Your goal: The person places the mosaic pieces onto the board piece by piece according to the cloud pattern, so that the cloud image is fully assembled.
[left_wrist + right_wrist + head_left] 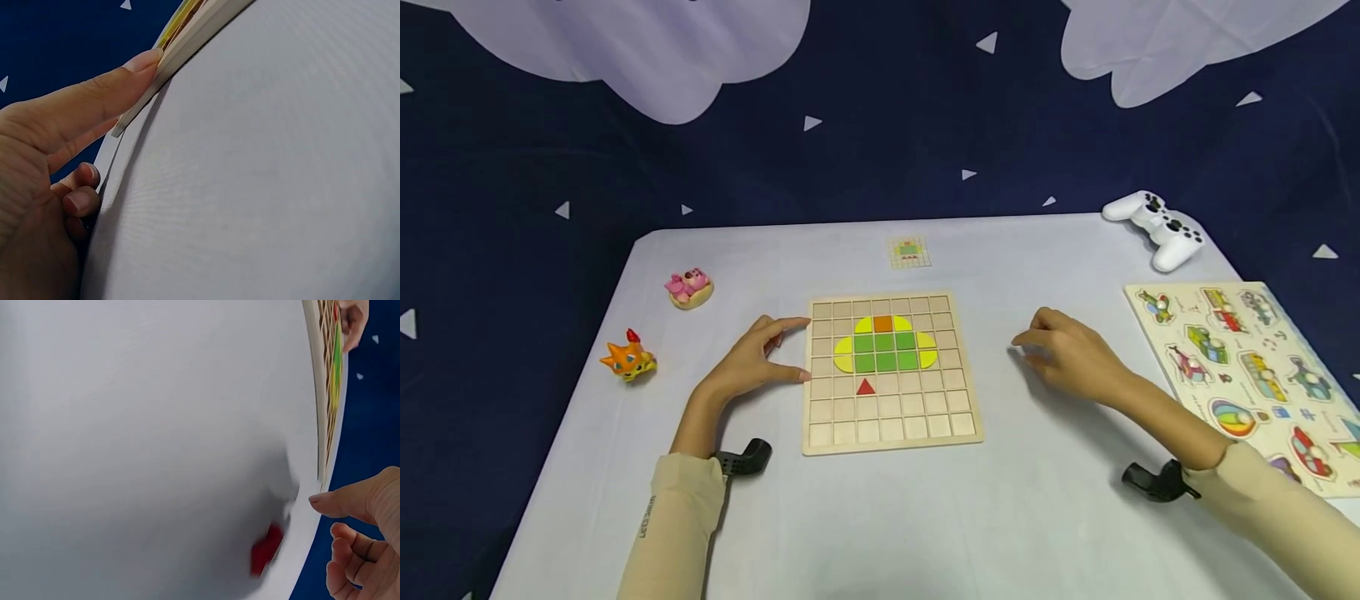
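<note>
So far, wooden grid board (892, 373) sits mid counter (925, 517), partly filled: green squares, yellow edges, orange square on top, one red triangle (865, 387) below. Most squares bare. Left hand (752, 362) fingers straight, touching board's left edge. Right hand (1070, 354) loosely curled beside board, holding nothing; small red piece (267, 548) lies near it.

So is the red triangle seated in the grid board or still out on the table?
In. The red triangle sits in a cell of the grid board, below the green squares; neither hand touches it.
</note>
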`<state>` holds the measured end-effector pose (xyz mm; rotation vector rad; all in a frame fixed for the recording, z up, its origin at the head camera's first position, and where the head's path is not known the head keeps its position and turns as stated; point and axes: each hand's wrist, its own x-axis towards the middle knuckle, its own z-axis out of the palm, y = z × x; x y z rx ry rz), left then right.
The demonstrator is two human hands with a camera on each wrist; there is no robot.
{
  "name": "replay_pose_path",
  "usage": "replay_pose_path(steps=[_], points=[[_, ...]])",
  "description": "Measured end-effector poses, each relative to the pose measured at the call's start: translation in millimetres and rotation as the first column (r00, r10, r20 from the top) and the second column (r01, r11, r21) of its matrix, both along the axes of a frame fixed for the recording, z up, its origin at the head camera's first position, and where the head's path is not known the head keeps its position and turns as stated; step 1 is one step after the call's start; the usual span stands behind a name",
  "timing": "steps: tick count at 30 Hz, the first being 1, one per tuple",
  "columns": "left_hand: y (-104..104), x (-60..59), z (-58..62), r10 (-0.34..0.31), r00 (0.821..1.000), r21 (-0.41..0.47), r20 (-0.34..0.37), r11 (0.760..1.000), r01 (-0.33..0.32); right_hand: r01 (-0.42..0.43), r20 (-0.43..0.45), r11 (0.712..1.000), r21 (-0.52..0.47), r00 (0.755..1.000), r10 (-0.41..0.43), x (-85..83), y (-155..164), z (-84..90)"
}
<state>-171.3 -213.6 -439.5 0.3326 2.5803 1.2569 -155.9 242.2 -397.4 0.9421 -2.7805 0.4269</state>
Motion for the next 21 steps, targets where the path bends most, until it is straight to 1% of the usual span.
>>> replay_pose_path(steps=[4, 8, 11, 17, 21], points=[[0.0, -0.4, -0.9, -0.002, 1.0, -0.002, 0.0, 1.0, 0.002, 0.011, -0.038, 1.0, 0.008, 0.999, -0.011, 3.7, 17.8, -1.8], [-1.3, 0.3, -0.9, 0.002, 1.0, -0.01, 0.0, 1.0, -0.002, 0.013, -0.061, 0.999, 0.03, 0.998, -0.011, 5.3, 28.7, -5.3], [-2.1, 0.8, -0.7, 0.006, 1.0, -0.007, 0.0, 1.0, -0.006, 0.018, -0.051, 0.999, 0.047, 0.999, -0.015, 5.8, 32.4, -6.6], [-1.3, 0.7, -0.7, -0.003, 1.0, 0.01, -0.003, 1.0, 0.003, 0.023, 0.003, 0.998, 0.066, 1.0, -0.023, 7.9, 35.3, -7.1], [-0.4, 0.3, -0.6, -0.006, 1.0, 0.013, -0.005, 1.0, 0.006, 0.018, -0.006, 0.999, 0.05, 1.0, -0.018, 9.4, 36.2, -8.0]])
